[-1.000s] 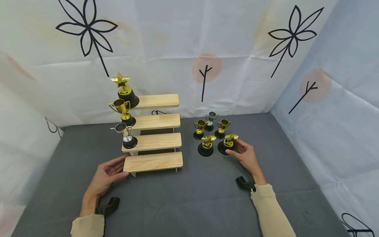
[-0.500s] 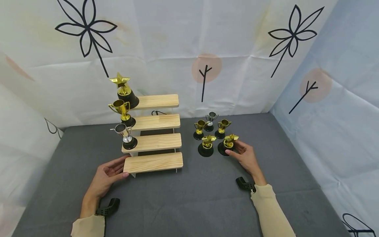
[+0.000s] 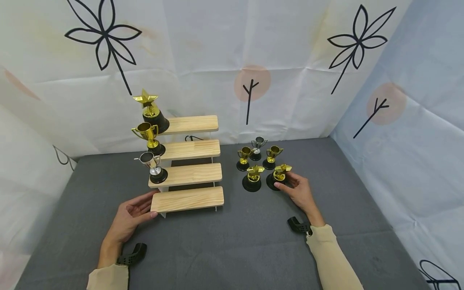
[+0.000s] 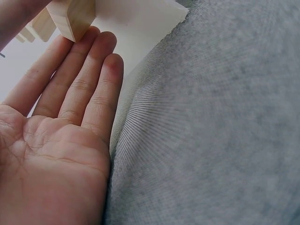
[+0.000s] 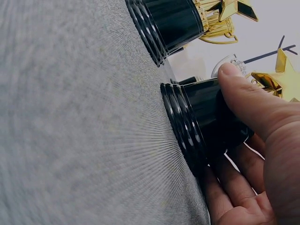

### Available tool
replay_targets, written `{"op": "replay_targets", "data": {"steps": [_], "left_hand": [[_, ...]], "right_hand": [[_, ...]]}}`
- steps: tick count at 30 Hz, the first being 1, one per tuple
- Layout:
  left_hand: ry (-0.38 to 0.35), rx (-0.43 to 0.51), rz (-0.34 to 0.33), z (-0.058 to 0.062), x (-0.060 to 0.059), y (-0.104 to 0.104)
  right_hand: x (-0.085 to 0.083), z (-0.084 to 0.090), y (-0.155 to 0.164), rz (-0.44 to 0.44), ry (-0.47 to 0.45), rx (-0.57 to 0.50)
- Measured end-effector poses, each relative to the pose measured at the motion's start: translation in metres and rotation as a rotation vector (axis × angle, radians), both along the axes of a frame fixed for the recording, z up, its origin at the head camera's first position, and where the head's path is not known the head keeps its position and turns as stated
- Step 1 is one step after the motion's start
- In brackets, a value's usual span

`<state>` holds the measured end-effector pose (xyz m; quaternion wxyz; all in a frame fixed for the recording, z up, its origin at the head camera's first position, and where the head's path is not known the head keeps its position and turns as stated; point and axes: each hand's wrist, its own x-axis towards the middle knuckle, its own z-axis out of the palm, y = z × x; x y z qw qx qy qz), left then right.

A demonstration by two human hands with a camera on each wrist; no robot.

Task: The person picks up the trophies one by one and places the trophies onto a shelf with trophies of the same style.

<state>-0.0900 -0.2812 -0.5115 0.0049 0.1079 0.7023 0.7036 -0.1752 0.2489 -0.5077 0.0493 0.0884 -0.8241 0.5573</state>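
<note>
A: What is carried by the wooden stepped stand (image 3: 188, 173)?

B: A gold star trophy (image 3: 151, 110) is borne on the top step, a gold cup (image 3: 148, 135) on the second, a silver cup (image 3: 154, 167) on the third. No writing can be read.

A: How is the right hand (image 3: 299, 191) placed?

B: The black base of a star trophy (image 3: 277, 176) on the grey cloth (image 3: 235, 241) is pinched between thumb and fingers.

A: And the left hand (image 3: 130, 213)?

B: It is held flat, fingers straight, against the left end of the lowest step.
</note>
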Motion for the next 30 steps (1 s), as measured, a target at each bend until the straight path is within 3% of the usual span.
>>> {"op": "replay_targets", "data": {"steps": [17,26,30], "left_hand": [[-0.001,-0.008,0.002,-0.004,-0.001,-0.003],[-0.006,-0.028,0.009,0.000,0.000,-0.001],[0.002,-0.013,0.004,0.000,0.000,0.000]], "right_hand": [[0.002,0.002,-0.001,-0.032,-0.010,0.012],[0.012,0.023,-0.010,-0.038,0.012,-0.009],[0.006,0.014,-0.005,-0.059,0.007,-0.047]]}}
